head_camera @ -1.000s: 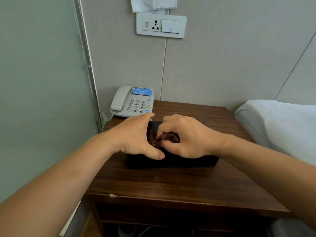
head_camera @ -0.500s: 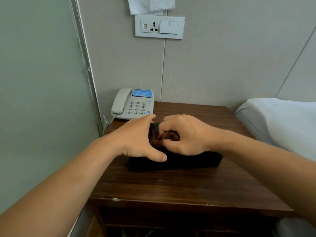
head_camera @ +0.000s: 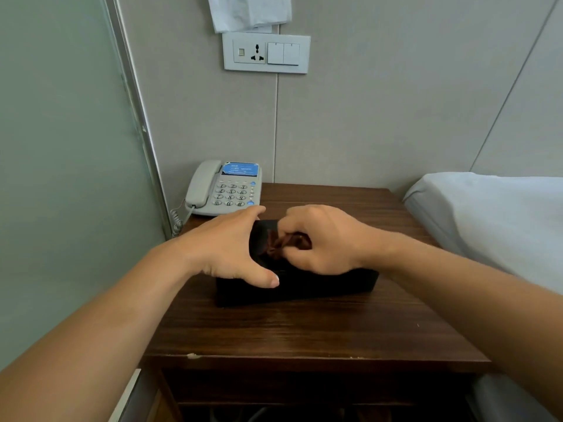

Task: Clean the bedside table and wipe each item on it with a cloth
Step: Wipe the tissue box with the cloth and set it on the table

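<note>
Bed [head_camera: 493,220] on my right, frosted panel [head_camera: 61,178] on my left, bedside table [head_camera: 304,330] between them. Phone [head_camera: 227,190] sits at the table's back left corner, just beyond my left fingertips. Black box [head_camera: 304,287] lies mid-table, long axis running left to right, directly under both hands, so no reach needed.

My left hand [head_camera: 225,254] spans the box's left end, fingers straight over the far edge, thumb hooked on the near edge, bracing it. My right hand [head_camera: 323,242] is curled on top, fingers pinching a bunched brown cloth [head_camera: 280,243] against the lid.

Right hand is on the cloth, so I'd judge the wipe runs along the long axis toward the uncovered right end. Forearms come in low, converging.
</note>
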Available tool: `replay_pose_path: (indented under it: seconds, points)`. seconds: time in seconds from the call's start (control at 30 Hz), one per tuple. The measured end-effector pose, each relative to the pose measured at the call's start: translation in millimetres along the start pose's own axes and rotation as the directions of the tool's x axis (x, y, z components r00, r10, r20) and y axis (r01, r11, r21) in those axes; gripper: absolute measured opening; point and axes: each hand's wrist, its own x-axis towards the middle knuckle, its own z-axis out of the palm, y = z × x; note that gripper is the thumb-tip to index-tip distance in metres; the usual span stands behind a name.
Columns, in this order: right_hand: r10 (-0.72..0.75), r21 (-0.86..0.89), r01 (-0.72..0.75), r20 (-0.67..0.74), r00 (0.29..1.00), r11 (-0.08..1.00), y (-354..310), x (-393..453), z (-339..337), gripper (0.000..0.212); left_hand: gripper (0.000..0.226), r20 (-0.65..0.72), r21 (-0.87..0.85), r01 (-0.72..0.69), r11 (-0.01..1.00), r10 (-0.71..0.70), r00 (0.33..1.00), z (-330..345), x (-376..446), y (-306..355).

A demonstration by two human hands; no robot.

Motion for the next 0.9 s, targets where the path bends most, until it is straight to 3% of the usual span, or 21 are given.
replay_pose_path:
  seconds: [0.13, 0.2, 0.33, 0.47, 0.63, 0.9]
  points:
    - [0.318, -0.141, -0.324, -0.062, 0.946, 0.936, 69.3, -17.1, -24.4, 0.018, 0.135, 0.000, -0.002, -0.009, 1.000, 0.009, 1.000, -1.7, -1.8, 3.8]
    - [0.385, -0.132, -0.394, -0.085, 0.919, 0.910, 85.6, -18.7, -27.0, 0.022, 0.133, -0.005, -0.004, -0.005, 1.000, 0.005, 1.000, -1.6, -1.8, 5.8]
    - [0.246, -0.186, -0.259, -0.091, 0.965, 0.948, 63.3, -34.4, -17.6, 0.013, 0.137, 0.010, 0.005, -0.002, 1.000, 0.002, 1.000, -1.2, 0.6, 4.8]
    - [0.138, -0.097, -0.138, 0.001, 0.990, 0.986, 44.1, -62.1, -21.4, 0.028, 0.134, 0.048, 0.120, -0.016, 0.993, 0.010, 0.999, -3.1, 7.4, 17.1]
    - [0.168, -0.030, -0.168, 0.019, 0.986, 0.985, 49.7, -56.1, -21.1, 0.017, 0.131, 0.032, 0.233, -0.077, 0.969, 0.071, 0.997, 18.7, 33.8, 58.7]
    - [0.329, -0.075, -0.333, -0.067, 0.942, 0.940, 89.9, -0.7, -16.6, 0.027, 0.118, 0.036, 0.274, -0.082, 0.958, 0.075, 0.997, 19.0, 39.4, 64.6]
